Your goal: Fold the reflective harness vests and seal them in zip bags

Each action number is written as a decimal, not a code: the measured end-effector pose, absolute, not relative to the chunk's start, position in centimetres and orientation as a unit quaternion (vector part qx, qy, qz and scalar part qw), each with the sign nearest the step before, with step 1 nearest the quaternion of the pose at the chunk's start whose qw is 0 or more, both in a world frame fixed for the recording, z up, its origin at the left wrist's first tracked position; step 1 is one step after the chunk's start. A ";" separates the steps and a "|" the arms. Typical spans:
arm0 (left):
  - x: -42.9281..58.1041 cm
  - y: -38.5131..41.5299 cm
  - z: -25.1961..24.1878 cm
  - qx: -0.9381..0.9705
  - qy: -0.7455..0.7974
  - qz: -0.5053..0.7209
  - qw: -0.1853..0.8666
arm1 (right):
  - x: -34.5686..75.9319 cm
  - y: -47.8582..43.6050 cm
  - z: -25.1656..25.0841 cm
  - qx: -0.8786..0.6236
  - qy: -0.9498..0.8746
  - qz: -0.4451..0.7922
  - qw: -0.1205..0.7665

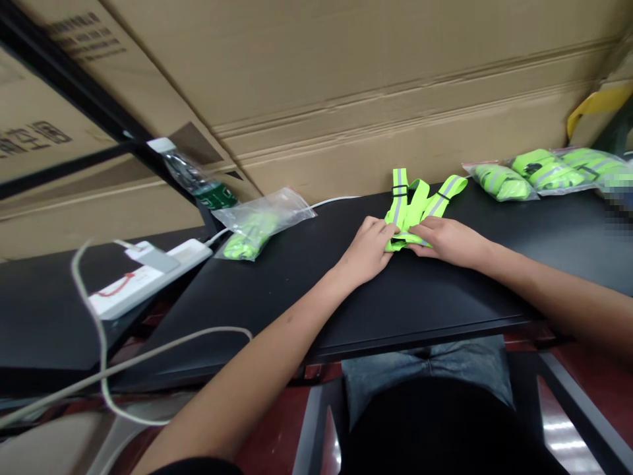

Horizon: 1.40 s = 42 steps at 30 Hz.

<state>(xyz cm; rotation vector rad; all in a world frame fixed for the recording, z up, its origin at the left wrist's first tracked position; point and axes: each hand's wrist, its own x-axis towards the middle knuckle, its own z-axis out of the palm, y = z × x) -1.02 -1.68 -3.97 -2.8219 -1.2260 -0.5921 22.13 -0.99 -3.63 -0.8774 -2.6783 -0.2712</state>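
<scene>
A neon-yellow reflective vest (pixel 414 201) made of straps, with grey stripes and black buckles, lies partly folded on the black table. My left hand (pixel 370 247) pinches its near left end, fingers closed on the strap. Across from it, my right hand (pixel 442 241) grips the near right end, thumb and fingers pressed together. Between both hands the near part forms a small bundle. Two loops of strap spread out beyond the hands towards the cardboard. My fingertips are partly hidden in the material.
Left of the hands lies a clear plastic bag (pixel 267 214) with neon material inside. Several packed bags (pixel 544 173) lie at the right. A bottle (pixel 192 175) leans near a white power strip (pixel 153 277) with a cable (pixel 103 349). Cardboard (pixel 370 99) stands behind the table (pixel 277 303).
</scene>
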 end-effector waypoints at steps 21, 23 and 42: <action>-2.3 -2.9 -2.7 -0.911 -0.371 -0.169 -0.060 | 23.3 -2.3 -4.0 -0.357 -0.901 0.015 0.248; -2.3 -2.7 -2.4 -0.898 -0.387 -0.174 -0.118 | 23.3 -2.1 -3.9 -0.382 -0.886 0.062 0.255; 2.0 0.3 -3.7 -0.842 -0.510 -0.179 0.006 | 21.7 1.3 -4.8 -0.530 -0.802 -0.182 0.206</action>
